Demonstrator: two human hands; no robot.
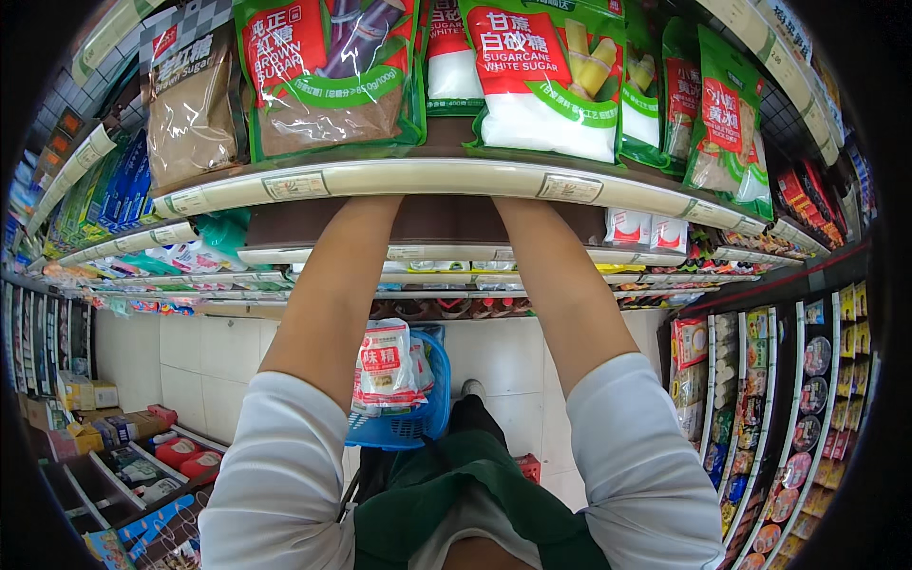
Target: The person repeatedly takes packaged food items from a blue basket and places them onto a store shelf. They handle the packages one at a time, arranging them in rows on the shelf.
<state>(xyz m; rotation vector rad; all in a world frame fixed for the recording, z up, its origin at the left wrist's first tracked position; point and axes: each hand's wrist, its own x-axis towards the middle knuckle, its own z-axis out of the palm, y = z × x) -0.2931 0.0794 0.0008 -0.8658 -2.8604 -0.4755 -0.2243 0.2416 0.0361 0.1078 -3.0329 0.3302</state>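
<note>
Both my forearms reach in beneath the upper shelf edge (427,177), and my two hands are hidden past it. What they touch cannot be seen. Under that edge lies a dark brown lower shelf board (449,224), with white boxes (647,229) on its right part. Above my arms stand a large bag of brown sugar (328,107) and a bag of white cane sugar (548,100). A second brown sugar bag (192,114) is at the left. Bags of yellow rock sugar (727,121) stand at the right.
A blue plastic basket (436,370) holding white and red packets of MSG (385,363) is below my left forearm. Lower shelves (442,293) run in front of my legs. Stocked racks (755,427) flank the right; a low display with red packages (185,456) is at lower left.
</note>
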